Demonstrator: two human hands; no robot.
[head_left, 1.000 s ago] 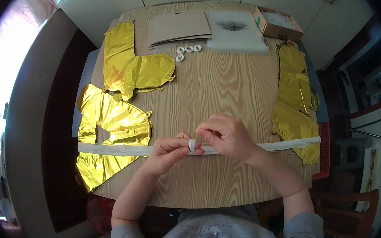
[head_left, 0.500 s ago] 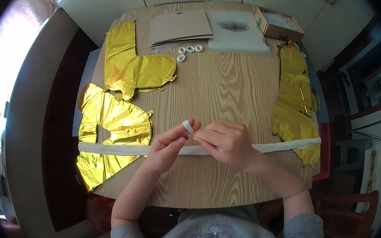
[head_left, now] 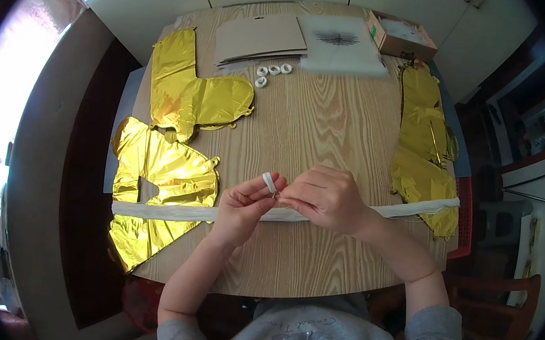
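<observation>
A small coil of white string (head_left: 270,183) is wrapped round the fingers of my left hand (head_left: 239,214), above the middle of the table. The thumb of that hand presses in below the coil. My right hand (head_left: 332,200) sits close beside it, thumb and forefinger pinched on what looks like the string's end. Their fingertips almost meet. Beneath both hands a long bundle of white strands (head_left: 163,211) stretches across the table, partly hidden by them. Several finished-looking white coils (head_left: 274,70) lie together farther back.
Gold foil balloons, flat, lie at the left (head_left: 183,178), far left (head_left: 173,82) and right (head_left: 424,132) of the wooden table (head_left: 316,128). Along the back are brown cardboard sheets (head_left: 262,38), a white translucent stack (head_left: 342,59) and an open box (head_left: 402,46).
My left thumb has moved up toward the coil and my right fingertips, which have shifted slightly right. The string stays round the left fingers; the things on the table are unmoved.
</observation>
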